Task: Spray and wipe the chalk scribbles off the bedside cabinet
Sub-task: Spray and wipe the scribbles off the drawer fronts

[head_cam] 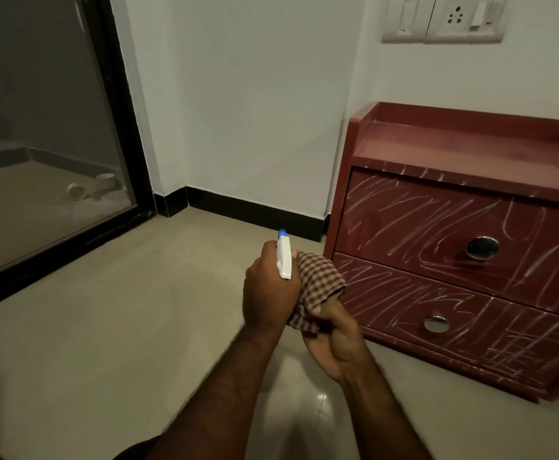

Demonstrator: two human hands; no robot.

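Bedside cabinet [463, 247], chalk-scribbled drawer fronts facing the person, stood on the floor [105, 343] to the right of both hands; left hand [269, 290] gripped the spray bottle [284, 257], right hand [336, 340], nearer the drawers, clutched the checked cloth [319, 283].

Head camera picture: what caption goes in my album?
Left hand holds spray bottle, right hand holds checked cloth beside chalk-scribbled cabinet.

You find no readable text, label, brand or number here; the chalk scribbles [444, 227] on the bedside cabinet [404, 144] form no letters.
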